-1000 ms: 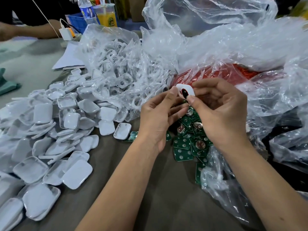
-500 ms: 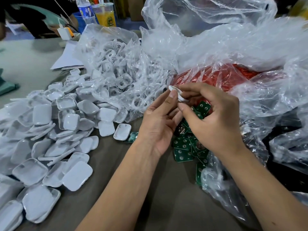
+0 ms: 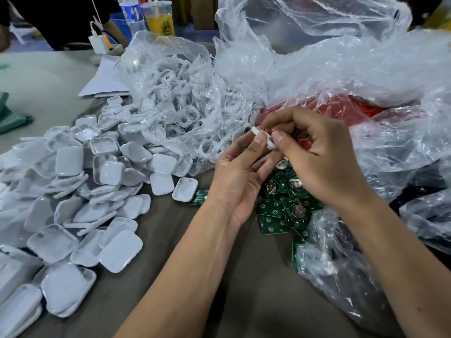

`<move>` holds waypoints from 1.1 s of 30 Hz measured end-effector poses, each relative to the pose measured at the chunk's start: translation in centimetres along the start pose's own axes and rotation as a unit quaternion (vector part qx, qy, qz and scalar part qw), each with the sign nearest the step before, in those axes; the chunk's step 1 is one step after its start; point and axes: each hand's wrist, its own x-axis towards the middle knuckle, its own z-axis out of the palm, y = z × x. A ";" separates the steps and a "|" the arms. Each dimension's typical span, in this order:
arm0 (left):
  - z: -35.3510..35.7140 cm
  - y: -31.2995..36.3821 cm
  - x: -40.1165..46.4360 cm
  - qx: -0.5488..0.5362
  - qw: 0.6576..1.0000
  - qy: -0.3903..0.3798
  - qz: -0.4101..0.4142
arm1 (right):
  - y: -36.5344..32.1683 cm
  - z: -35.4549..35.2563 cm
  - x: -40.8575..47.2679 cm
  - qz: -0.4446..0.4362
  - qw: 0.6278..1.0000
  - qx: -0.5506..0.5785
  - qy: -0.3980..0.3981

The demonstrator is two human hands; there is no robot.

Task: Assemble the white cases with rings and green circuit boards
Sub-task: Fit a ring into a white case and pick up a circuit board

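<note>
Both hands meet over the table's middle on one small white case [image 3: 264,139], seen edge-on. My left hand [image 3: 240,174] pinches it from below with the thumb on its near edge. My right hand [image 3: 317,154] pinches it from the right with thumb and forefinger. Under my hands lies a loose heap of green circuit boards [image 3: 285,203] with round metal cells. A big pile of white cases [image 3: 80,189] covers the table's left side. White ring parts [image 3: 178,98] fill a clear bag behind that pile.
Crumpled clear plastic bags [image 3: 341,69] fill the right and back, over something red [image 3: 341,111]. A drink cup [image 3: 159,19], a bottle [image 3: 129,13] and a charger [image 3: 98,42] stand at the far edge by another person. Bare brown tabletop [image 3: 170,252] lies between my forearms and the pile.
The white case turned from face-on, showing its dark opening, to edge-on between my fingers. My right hand shifted slightly right and lifted off the green boards.
</note>
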 end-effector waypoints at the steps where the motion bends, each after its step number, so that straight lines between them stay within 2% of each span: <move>1: 0.1 0.1 0.0 -0.002 1.000 -0.003 0.001 | -0.1 -0.3 0.3 -0.001 1.000 -0.001 -0.013; 8: 0.3 1.3 0.1 -0.055 0.998 -0.008 0.006 | -1.6 -1.3 3.3 0.022 0.997 0.031 -0.065; 14: 0.0 2.3 0.2 -0.073 0.997 0.021 0.025 | -3.2 -0.4 5.7 0.004 0.990 -0.074 -0.120; 25: -0.6 3.4 0.4 -0.076 0.995 0.019 0.065 | -3.4 -0.2 6.0 -0.004 0.989 -0.025 -0.144; 27: -0.5 3.5 0.4 -0.069 0.995 0.014 0.073 | -3.2 -0.2 5.8 -0.002 0.991 -0.005 -0.133; 31: -0.2 3.8 0.3 -0.070 0.994 0.016 0.085 | -1.9 0.1 4.7 0.020 0.998 0.043 -0.035; 33: -0.1 4.0 0.3 -0.089 0.991 0.045 0.090 | -1.1 0.2 4.2 0.047 0.998 0.012 -0.038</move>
